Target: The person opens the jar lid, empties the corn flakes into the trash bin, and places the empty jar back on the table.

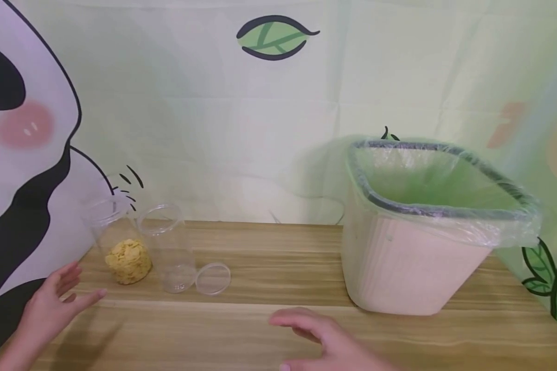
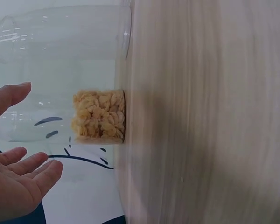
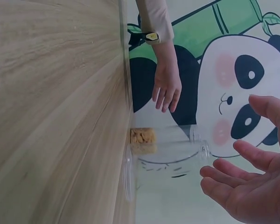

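Observation:
At the left of the head view stands a see-through jar with yellow flakes (image 1: 129,262) in its lower part. A second transparent jar (image 1: 169,252), holding nothing visible, stands just to its right. By that jar's base is a round see-through lid (image 1: 213,279). My left hand (image 1: 51,304) hovers at the near left of the flake jar, thumb and fingers spread, holding nothing. In the left wrist view, the flakes (image 2: 99,116) appear beyond the fingertips. My right hand (image 1: 326,342) is over the front of the table, fingers loosely bent and palm empty.
A pale waste bin (image 1: 412,263) with a dark rim and a transparent liner bag (image 1: 487,232) stands on the right of the wooden table (image 1: 269,257). Behind the table hangs a green backdrop (image 1: 213,129) with a panda drawing at its left.

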A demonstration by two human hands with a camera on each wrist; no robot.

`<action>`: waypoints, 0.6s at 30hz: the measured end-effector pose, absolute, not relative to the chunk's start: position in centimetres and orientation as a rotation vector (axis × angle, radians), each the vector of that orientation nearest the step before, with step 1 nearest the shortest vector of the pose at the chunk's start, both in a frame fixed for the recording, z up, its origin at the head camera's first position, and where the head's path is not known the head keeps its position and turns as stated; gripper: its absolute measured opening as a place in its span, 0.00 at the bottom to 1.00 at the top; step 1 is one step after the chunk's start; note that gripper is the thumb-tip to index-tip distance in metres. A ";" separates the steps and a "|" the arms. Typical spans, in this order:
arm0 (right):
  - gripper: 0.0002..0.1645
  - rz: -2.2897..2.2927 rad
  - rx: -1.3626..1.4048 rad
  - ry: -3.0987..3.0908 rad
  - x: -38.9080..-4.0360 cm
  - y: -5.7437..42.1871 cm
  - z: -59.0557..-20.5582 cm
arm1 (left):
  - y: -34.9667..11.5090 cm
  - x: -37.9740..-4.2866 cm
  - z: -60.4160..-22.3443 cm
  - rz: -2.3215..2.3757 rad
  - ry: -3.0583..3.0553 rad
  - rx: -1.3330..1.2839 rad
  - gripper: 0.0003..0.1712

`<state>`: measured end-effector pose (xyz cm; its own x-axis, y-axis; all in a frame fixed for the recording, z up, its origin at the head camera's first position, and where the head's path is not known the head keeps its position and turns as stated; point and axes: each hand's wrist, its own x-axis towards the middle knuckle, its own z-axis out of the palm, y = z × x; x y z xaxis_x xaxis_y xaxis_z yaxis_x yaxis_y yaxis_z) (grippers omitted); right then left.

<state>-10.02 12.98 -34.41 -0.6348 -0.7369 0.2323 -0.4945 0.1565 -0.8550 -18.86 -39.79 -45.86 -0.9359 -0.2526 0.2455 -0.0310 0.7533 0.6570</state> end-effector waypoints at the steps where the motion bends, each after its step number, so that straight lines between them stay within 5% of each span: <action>1: 0.28 -1.469 -1.210 2.192 -10.1 12.6 -34.4 | -39.8 -19.0 -45.8 -0.984 -2.636 0.227 0.61; 10: 0.28 -1.531 -1.075 2.096 -10.5 9.7 -34.4 | -40.1 -19.1 -45.4 -1.028 -2.657 0.239 0.61; 18: 0.30 -1.563 -0.996 2.078 -10.9 7.4 -34.4 | -35.3 -16.9 -39.4 -1.137 -2.730 0.247 0.57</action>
